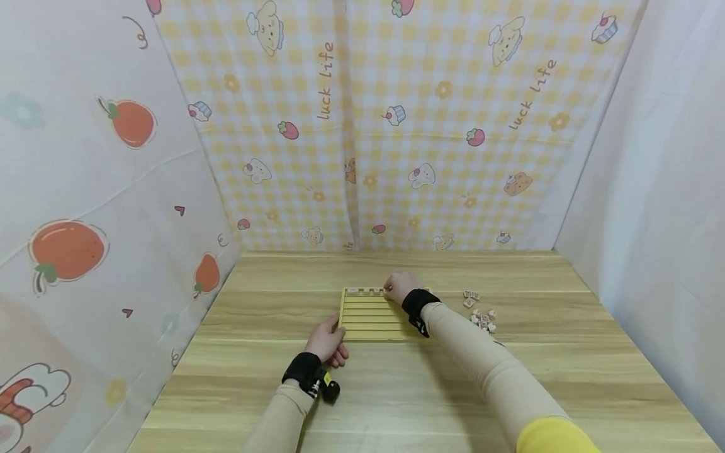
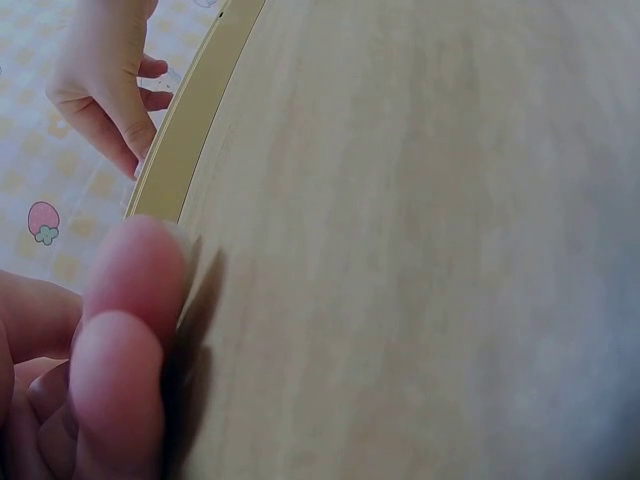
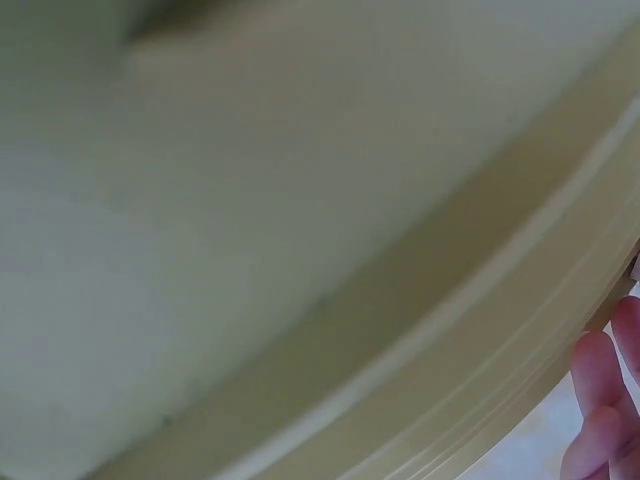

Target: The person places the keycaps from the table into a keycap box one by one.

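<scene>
A yellow tray (image 1: 370, 319) with raised slats running across it lies on the table in the head view. Several small pale tiles (image 1: 354, 291) stand along its far row. My left hand (image 1: 325, 343) grips the tray's near left edge, thumb on the rim and the other fingers beside it. At the far row, my right hand (image 1: 403, 287) pinches a small tile, mostly hidden by the fingers, just right of the standing ones. In the left wrist view the right hand (image 2: 105, 90) shows beyond the tray's side wall (image 2: 185, 140). Fingertips (image 3: 597, 370) of the right hand show at the right wrist view's edge.
Several loose pale tiles (image 1: 483, 319) lie in a small pile on the wooden table (image 1: 272, 286), right of the tray, with a few more tiles (image 1: 470, 297) just behind them. A checked cloth (image 1: 374, 151) hangs behind the table, and printed cloth covers the left side.
</scene>
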The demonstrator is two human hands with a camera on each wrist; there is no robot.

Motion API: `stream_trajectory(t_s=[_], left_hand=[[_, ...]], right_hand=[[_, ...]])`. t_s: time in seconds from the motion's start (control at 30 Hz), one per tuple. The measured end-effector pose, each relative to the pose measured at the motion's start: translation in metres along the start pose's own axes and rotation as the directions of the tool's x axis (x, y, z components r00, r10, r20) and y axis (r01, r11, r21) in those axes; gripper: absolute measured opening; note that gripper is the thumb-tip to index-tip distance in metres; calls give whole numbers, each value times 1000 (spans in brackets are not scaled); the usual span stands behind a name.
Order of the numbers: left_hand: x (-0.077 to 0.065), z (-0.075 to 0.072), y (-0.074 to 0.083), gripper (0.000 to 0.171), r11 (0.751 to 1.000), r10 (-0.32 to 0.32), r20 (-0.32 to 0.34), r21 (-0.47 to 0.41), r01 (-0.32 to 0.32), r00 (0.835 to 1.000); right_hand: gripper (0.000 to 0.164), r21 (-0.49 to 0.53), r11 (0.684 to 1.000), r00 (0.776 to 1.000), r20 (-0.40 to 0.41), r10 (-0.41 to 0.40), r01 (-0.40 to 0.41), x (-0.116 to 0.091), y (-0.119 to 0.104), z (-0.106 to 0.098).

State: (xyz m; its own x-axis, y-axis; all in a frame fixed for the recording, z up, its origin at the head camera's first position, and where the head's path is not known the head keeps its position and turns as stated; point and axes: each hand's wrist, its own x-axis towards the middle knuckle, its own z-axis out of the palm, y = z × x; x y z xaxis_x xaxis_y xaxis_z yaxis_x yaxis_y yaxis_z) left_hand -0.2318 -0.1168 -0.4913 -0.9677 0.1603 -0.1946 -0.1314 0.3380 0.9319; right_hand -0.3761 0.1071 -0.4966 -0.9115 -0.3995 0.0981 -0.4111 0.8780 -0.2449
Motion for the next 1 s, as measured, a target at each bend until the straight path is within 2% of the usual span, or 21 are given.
stream_trajectory(t_s=[0.03, 0.07, 0.1, 0.17, 0.23, 0.3, 0.33, 0.53, 0.63, 0.8, 0.9, 1.0], left_hand=[[10, 6, -8, 54, 999, -40, -40, 30, 41, 998], [14, 12, -10, 55, 997, -64, -49, 33, 66, 997], [14, 11, -10, 55, 997, -63, -50, 29, 65, 997], [19, 7, -21, 56, 999, -38, -13, 16, 38, 999], [20, 2, -25, 58, 1000, -10, 35, -15, 11, 999], [20, 1, -24, 58, 1000, -9, 47, -20, 10, 999], [19, 2, -22, 59, 999, -27, 45, -20, 28, 999], [19, 4, -20, 57, 999, -33, 25, -3, 33, 999], [20, 3, -20, 57, 999, -33, 26, 0, 33, 999], [19, 4, -21, 58, 999, -39, 28, -5, 40, 999], [19, 5, -22, 58, 999, -50, 21, -5, 50, 999], [19, 1, -23, 60, 999, -35, 33, -15, 35, 999]], right_hand=[[13, -2, 1000, 1000, 7, 7, -7, 0, -1, -1], [12, -6, 1000, 1000, 15, 16, -16, 0, -1, -2], [12, -11, 1000, 1000, 21, 19, -19, -1, -1, -3], [12, -24, 999, 999, 29, 26, -25, -1, -1, -4], [13, -34, 999, 999, 27, 23, -22, -1, -1, -5], [13, -42, 999, 1000, 22, 18, -17, -1, 0, -5], [13, -42, 999, 1000, 14, 11, -10, 0, 1, -4], [14, -6, 1000, 1000, 16, 17, -17, 0, 4, -4], [14, 58, 997, 996, 69, 48, -52, -1, 6, -9], [27, 149, 981, 985, 136, 108, -128, -6, 26, -26], [23, 151, 978, 984, 123, 127, -145, -14, 48, -41], [17, 130, 969, 970, 152, 188, -208, -27, 72, -55]])
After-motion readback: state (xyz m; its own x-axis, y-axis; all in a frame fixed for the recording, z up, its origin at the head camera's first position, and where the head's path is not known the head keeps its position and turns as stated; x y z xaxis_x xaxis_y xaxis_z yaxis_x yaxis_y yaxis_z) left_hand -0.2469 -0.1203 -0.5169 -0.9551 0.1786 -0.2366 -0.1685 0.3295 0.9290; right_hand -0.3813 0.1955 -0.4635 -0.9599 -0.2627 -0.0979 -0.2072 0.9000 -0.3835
